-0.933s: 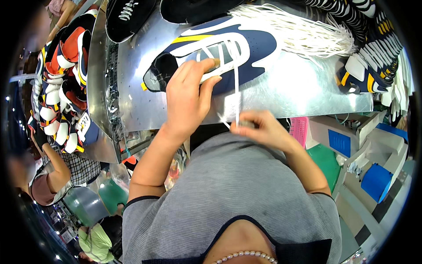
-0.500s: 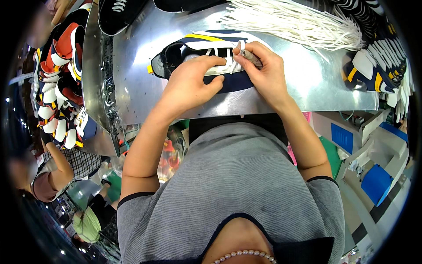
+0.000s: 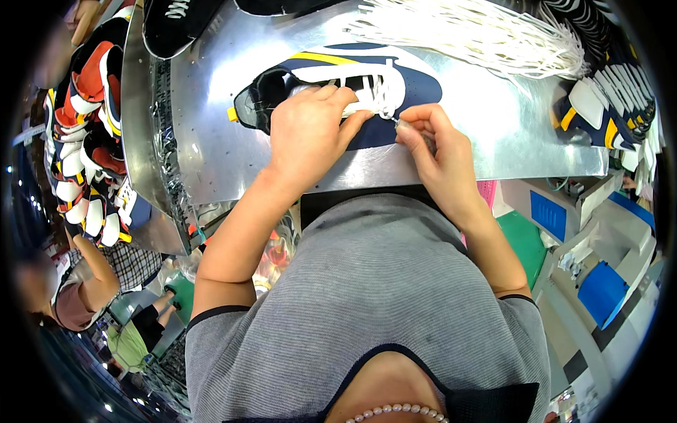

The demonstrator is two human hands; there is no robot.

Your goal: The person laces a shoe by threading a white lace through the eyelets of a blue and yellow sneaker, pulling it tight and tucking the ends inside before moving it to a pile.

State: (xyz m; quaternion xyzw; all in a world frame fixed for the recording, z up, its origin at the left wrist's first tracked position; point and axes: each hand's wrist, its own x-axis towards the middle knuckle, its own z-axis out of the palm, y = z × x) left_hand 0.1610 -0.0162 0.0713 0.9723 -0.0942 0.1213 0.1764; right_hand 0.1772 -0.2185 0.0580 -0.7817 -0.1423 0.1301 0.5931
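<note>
Head view: the right hand [image 3: 441, 151] pinches a white lace [image 3: 386, 113] between thumb and forefinger; the left hand [image 3: 309, 132], thumb parted from curled fingers, probably steadies the navy shoe upper [image 3: 422, 86], though its grip cannot be told. The upper lies near the front edge of the metal table [image 3: 522, 137], whose surface stretches rightward.

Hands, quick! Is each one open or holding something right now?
Left hand: holding the navy shoe upper.
Right hand: closed on something small near the white lace; can't tell what.
</note>
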